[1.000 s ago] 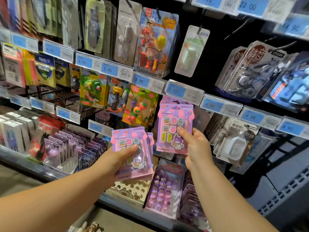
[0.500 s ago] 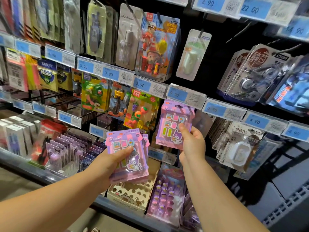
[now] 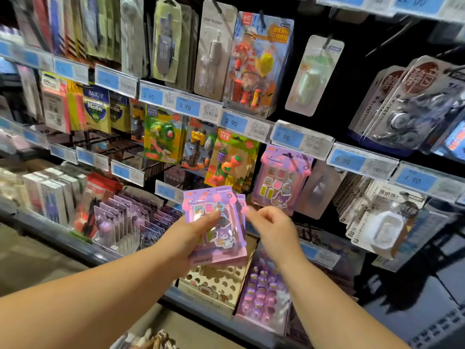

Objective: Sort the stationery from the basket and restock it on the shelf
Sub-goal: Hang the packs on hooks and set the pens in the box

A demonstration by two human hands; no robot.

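Note:
My left hand [image 3: 187, 234] grips a small stack of pink-and-purple Kuromi eraser packs [image 3: 221, 233], thumb pressed on the front card. One identical Kuromi pack [image 3: 281, 180] hangs on a shelf peg under the 9.90 price tag [image 3: 289, 137]. My right hand [image 3: 273, 229] is just right of the held stack, below the hanging pack, fingers loosely curled and blurred, holding nothing that I can see. A second pack's edge peeks out behind the front one in my left hand.
Fruit eraser packs [image 3: 232, 162] hang left of the Kuromi peg, correction tape packs [image 3: 382, 222] to the right. Below my hands sit a perforated display box [image 3: 214, 285] and purple blister cards [image 3: 264, 295]. The basket's contents [image 3: 151, 340] show at the bottom edge.
My right hand has let go of the Kuromi pack, which now hangs on the peg, and has dropped down toward the stack in my left hand.

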